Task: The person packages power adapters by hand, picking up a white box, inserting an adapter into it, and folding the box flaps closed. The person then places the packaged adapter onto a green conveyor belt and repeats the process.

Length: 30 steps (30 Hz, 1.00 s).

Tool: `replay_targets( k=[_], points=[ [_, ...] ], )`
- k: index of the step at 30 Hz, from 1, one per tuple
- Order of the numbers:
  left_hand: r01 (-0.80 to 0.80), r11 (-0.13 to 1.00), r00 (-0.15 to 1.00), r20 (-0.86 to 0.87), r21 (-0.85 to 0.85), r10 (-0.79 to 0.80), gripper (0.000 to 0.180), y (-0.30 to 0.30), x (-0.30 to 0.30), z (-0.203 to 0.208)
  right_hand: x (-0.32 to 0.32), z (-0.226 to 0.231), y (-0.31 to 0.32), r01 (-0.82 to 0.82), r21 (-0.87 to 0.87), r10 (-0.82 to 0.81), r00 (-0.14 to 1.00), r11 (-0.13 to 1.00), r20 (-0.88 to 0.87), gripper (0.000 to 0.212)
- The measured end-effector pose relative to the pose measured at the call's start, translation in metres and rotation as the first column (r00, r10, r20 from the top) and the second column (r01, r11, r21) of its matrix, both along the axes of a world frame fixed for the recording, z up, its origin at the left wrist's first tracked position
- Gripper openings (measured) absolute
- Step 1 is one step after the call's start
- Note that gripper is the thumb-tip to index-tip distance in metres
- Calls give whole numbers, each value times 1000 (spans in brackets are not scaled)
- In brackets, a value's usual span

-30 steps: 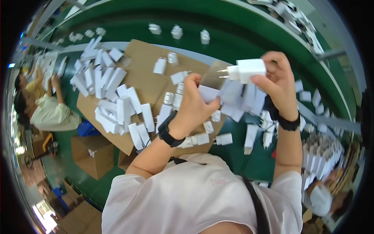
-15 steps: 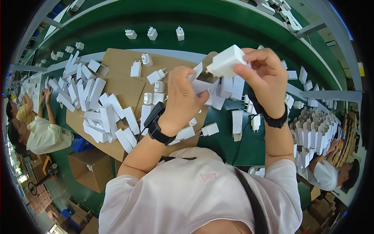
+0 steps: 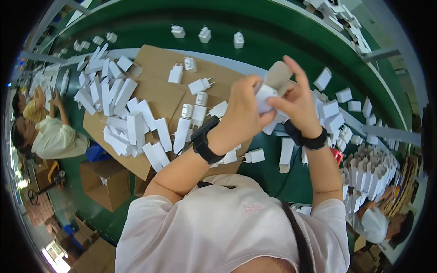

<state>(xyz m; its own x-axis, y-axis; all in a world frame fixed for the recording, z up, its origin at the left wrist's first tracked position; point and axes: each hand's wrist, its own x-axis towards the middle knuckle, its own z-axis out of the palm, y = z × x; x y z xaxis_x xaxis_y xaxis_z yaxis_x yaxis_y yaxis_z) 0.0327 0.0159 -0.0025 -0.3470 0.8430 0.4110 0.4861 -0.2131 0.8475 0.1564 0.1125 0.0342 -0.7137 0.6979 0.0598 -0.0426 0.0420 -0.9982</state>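
Note:
In front of my chest, a small white box (image 3: 264,97) is held between both hands, its grey-lined flap (image 3: 278,75) standing up at the open end. My left hand (image 3: 241,107) is closed around the box's left side. The thumb of my right hand (image 3: 298,108) presses at the box's mouth, while its fingers curl behind the flap, the index finger pointing up. The charger's outline cannot be told apart from the box. White plug chargers (image 3: 199,85) lie on brown cardboard (image 3: 159,98) left of my hands, and one charger (image 3: 254,156) rests nearer to me.
Closed white boxes (image 3: 135,127) are heaped at the left. Several chargers (image 3: 205,34) stand on the green belt (image 3: 259,34) beyond. Upright open boxes (image 3: 368,168) crowd the right side, near a metal rail (image 3: 391,134). Co-workers sit at both sides; a brown carton (image 3: 104,186) stands lower left.
My right hand has brought the charger down to the box, where it no longer shows separately. Both hands are now together at the box's mouth. The view has shifted slightly.

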Motion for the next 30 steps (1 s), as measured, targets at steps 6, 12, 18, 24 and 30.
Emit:
replay_targets(
  k=[6,12,18,24,30],
  points=[
    [-566,799,618,-745,-202,250,44,-38,-207,-61,33,-70,151,352,-77,-294,867,933,401,69],
    [-826,514,442,-830,-231,339,45,-52,-391,-110,72,-165,262,462,-93,-260,642,882,722,81],
    [-767,428,346,-870,-478,-351,42,-29,-436,-109,-61,-130,212,-315,561,-120,787,766,606,80],
    [-658,434,296,-741,-615,-603,52,-4,-447,-99,-125,-181,212,-417,518,-191,612,747,768,80],
    [-493,583,342,-760,-645,-552,52,-5,-442,-77,-115,-152,208,-257,466,-119,762,847,637,49]
  ],
)
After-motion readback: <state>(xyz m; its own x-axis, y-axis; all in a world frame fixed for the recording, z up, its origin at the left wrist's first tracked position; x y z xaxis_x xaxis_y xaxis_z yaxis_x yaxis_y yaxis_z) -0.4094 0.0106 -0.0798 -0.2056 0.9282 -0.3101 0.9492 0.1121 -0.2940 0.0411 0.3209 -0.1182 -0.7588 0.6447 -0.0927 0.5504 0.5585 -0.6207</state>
